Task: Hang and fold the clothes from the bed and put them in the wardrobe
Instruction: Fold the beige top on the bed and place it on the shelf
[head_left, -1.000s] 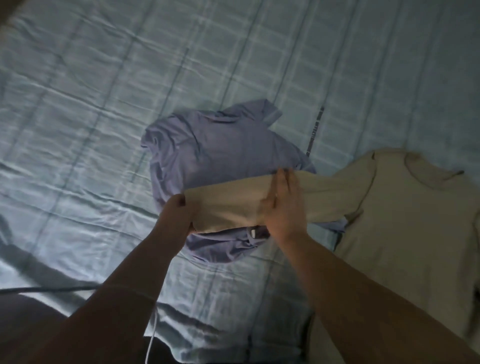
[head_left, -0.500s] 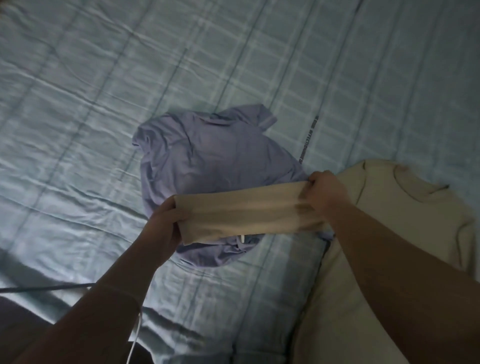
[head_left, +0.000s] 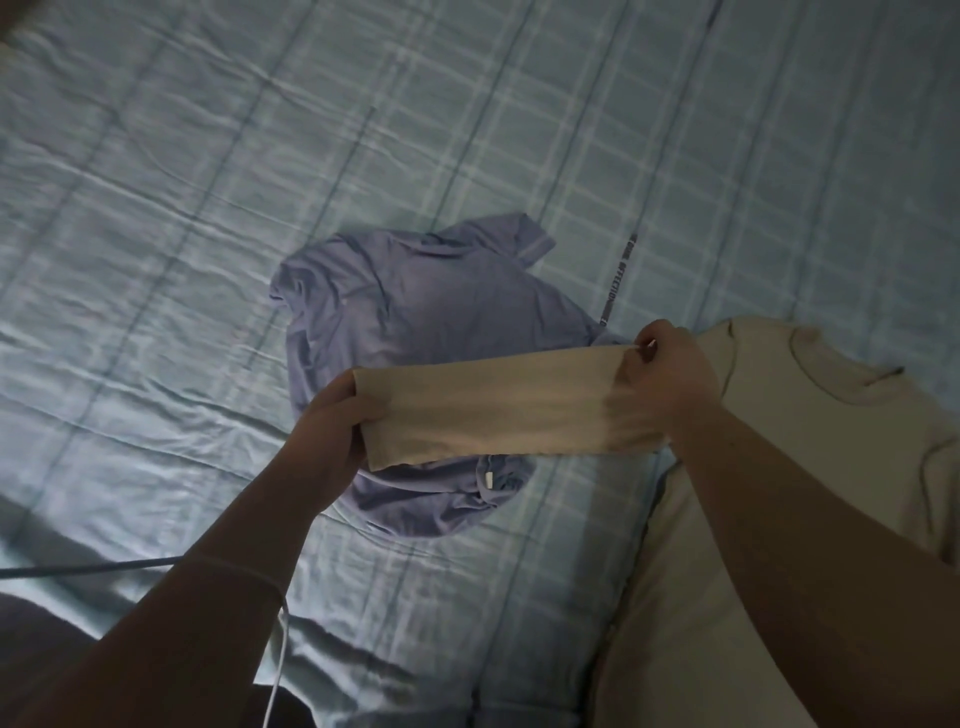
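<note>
A beige long-sleeved shirt (head_left: 810, 467) lies spread on the right of the bed. Its left sleeve (head_left: 498, 405) is stretched taut above the bed between my two hands. My left hand (head_left: 332, 421) grips the cuff end. My right hand (head_left: 670, 374) pinches the sleeve near the shoulder. Under the sleeve lies a crumpled lilac shirt (head_left: 415, 322), partly hidden by it, with a small white tag at its lower edge.
The bed is covered by a pale blue checked sheet (head_left: 208, 208) with a dark printed strip (head_left: 618, 275) near the lilac shirt. A thin white cable (head_left: 280, 649) hangs by my left forearm. The bed's near edge and a dark floor show at bottom left.
My right hand slid from the middle of the sleeve toward the shoulder and closed on the fabric; the sleeve is now pulled straight. My left hand kept its hold on the cuff.
</note>
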